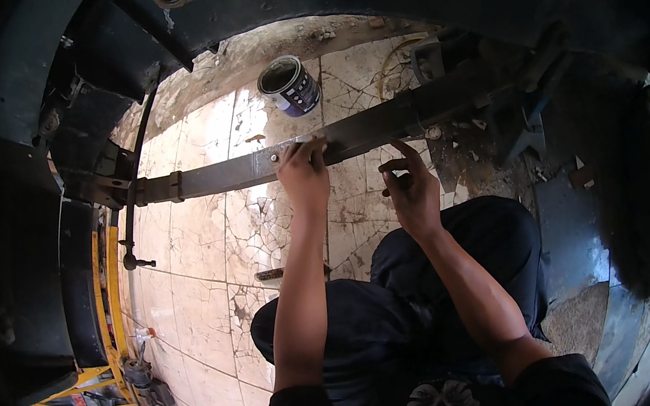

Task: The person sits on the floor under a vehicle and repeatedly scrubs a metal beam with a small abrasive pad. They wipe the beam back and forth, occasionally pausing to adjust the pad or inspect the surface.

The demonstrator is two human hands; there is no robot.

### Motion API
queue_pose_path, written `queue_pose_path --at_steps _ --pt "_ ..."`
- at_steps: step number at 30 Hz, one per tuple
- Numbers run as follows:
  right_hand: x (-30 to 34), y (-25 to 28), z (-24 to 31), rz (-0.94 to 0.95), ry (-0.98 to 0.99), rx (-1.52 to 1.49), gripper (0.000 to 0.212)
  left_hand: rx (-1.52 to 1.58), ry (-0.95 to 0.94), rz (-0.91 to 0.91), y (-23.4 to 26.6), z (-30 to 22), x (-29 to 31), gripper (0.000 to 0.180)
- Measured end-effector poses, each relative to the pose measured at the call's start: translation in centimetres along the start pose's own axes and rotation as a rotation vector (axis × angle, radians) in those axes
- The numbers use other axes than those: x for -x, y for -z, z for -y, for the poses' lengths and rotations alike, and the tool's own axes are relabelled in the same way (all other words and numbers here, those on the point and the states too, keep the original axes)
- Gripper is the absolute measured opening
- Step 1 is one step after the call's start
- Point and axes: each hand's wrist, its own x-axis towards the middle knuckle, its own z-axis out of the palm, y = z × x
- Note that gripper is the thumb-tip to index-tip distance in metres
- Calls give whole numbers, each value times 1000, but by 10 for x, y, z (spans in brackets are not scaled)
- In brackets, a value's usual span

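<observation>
Head view: dark leaf spring (219, 177) runs left to right, slanting up rightward. Left hand (303, 172) curled against it, hold unclear; right hand (414, 192) partly open, empty, nearby.

Long dark-grey metal bar (219, 177), gently bowed, ringed by clamp bands (177, 186), lies crosswise under my left hand (303, 172), which touches it beside a pale-scuffed spot and a round stud head (274, 158), and slants upward rightward past my right hand's (413, 190) raised fingertip.
</observation>
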Motion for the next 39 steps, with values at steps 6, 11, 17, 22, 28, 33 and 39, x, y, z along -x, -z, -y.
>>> queue_pose_path --at_steps 6,11,17,22,28,33,39 --pt "7 -1 0 11 -66 -71 51 56 5 25 12 -4 7 13" --pt "8 -10 -1 46 -98 -130 50 -81 10 42 9 32 -30 13" --pt "3 1 -2 21 -104 -122 46 80 76 178 24 7 1 14" --pt "7 -7 -6 35 -83 -150 45 26 38 69 26 7 5 12" --pt "11 -8 -3 66 -68 -90 45 2 77 25 5 19 -16 10" --pt "3 -3 -15 13 -74 -245 47 -30 28 -40 6 -4 11 10" --pt "13 -10 -3 108 -80 -46 48 -46 18 -89 0 16 -13 8"
